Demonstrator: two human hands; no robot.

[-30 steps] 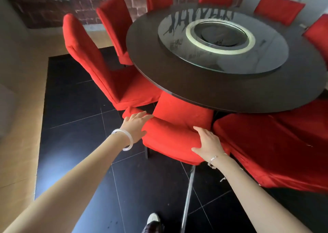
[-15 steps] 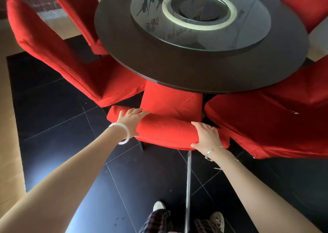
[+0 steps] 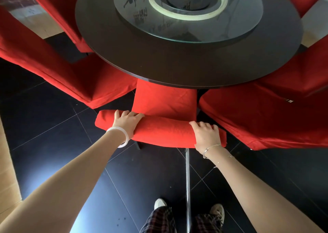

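Fingers curl over the padded top of the red chair at both ends. My left hand wraps it near the left corner and my right hand near the right, palms on the near face, a wide hold that I judge is meant to keep it square while it slides. The chair stands with its seat partly tucked under the near edge of the round table. It is squeezed between the left chair and the right chair, so an even push or pull should keep it from swinging into either.
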